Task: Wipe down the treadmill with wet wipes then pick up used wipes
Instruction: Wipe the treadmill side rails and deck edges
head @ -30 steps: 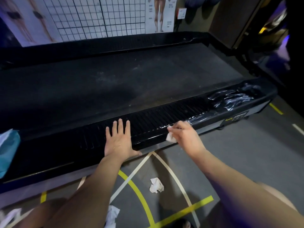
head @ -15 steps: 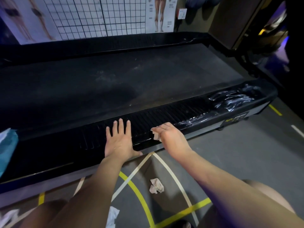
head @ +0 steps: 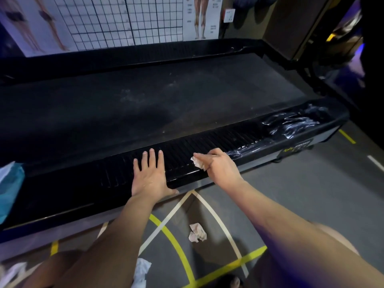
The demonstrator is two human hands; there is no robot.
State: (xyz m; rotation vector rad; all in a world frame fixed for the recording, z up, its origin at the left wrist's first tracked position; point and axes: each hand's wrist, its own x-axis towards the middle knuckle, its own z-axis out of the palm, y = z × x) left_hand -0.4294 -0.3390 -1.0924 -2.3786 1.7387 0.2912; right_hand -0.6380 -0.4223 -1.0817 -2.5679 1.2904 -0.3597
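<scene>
The black treadmill (head: 145, 104) lies across the view, its ribbed near side rail (head: 232, 140) running left to right. My right hand (head: 218, 166) pinches a crumpled wet wipe (head: 197, 162) against that rail near its middle. Wet streaks shine on the rail to the right of it. My left hand (head: 150, 175) rests flat on the rail with fingers spread, thumb hooked over its front edge. A used wipe (head: 197, 235) lies balled up on the grey floor below my hands. Another used wipe (head: 142, 271) lies by my left forearm.
A teal wipes pack (head: 9, 183) sits on the rail at the far left edge. A white scrap (head: 12, 271) shows at the bottom left. Yellow and white lines cross the floor (head: 291, 194). Wall charts hang behind the treadmill, and dark equipment stands at the right.
My right hand slid the wipe left along the rail toward my left hand, then back slightly right. My left hand stayed planted.
</scene>
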